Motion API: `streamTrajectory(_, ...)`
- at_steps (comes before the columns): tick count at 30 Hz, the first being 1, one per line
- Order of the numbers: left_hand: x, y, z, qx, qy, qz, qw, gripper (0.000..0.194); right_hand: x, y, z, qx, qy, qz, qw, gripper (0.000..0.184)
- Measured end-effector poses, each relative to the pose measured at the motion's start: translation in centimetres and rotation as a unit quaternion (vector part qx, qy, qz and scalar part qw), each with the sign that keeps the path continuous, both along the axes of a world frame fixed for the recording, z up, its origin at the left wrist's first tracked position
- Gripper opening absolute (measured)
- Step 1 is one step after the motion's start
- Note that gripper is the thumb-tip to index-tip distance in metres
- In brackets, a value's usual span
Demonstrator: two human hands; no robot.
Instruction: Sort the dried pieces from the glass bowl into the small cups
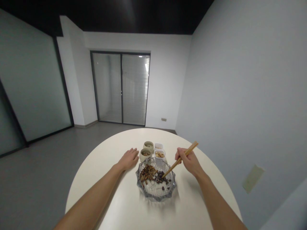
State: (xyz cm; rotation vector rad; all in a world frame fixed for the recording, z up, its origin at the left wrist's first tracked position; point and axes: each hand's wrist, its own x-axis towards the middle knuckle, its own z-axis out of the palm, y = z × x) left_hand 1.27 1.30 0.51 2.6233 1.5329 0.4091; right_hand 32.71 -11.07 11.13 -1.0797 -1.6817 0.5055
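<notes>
Hands are reaching in over a round white desk [124, 207], the right hand [190, 162] closing its curled fingers around a pair of wooden chopsticks [171, 168] and the left hand [130, 158] holding nothing, lying palm-down with its fingers extended. A scalloped clear glass bowl [157, 195] is sitting between the forearms, containing slender brown pieces [148, 172] heaped on its left side and dark beans [159, 177] gathering toward the right, a few of them scattering nearer the front rim. Behind it, four small containers are standing close together: a near greenish cup [141, 157] is holding brown bits, a far greenish cup [145, 148] is showing contents too small to identify, a near white tub [164, 157] is carrying pale nuts, and a far white tub [162, 146] is showing something pale pinkish. The chopsticks are slanting over the bowl's right rim, their long axis running diagonally, thick ends pointing up and away to the right, tips pointing down leftward into the dark beans; whether they are pinching one is not showing clearly. The right forearm is angling inward from the lower right; the left forearm is stretching diagonally from the lower left, its fingertips resting just beside the near greenish cup.
</notes>
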Motion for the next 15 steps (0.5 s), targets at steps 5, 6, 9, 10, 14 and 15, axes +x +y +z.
streamTrajectory(5,0.0,0.18,-0.2,-0.003,-0.005,0.0,1.0,0.051,-0.04,-0.04,0.02,0.002,0.001,0.007,1.0,0.064)
streamTrajectory(6,-0.01,0.24,-0.27,-0.003,-0.005,-0.001,1.0,0.051,-0.03,-0.01,-0.02,0.003,-0.001,0.009,1.0,0.063)
streamTrajectory(9,-0.04,0.36,-0.41,0.002,-0.007,-0.006,1.0,0.05,0.0,0.05,-0.17,0.003,-0.008,0.011,1.0,0.063)
streamTrajectory(10,-0.05,0.38,-0.42,0.004,-0.008,-0.008,1.0,0.05,0.01,0.06,-0.22,-0.002,-0.009,0.01,1.0,0.062)
streamTrajectory(14,-0.07,0.36,-0.39,0.004,-0.006,-0.006,1.0,0.05,0.08,0.05,-0.24,-0.025,-0.004,-0.007,1.0,0.063)
streamTrajectory(15,-0.07,0.35,-0.38,0.003,-0.006,-0.005,1.0,0.05,0.12,0.06,-0.2,-0.024,-0.001,-0.014,1.0,0.063)
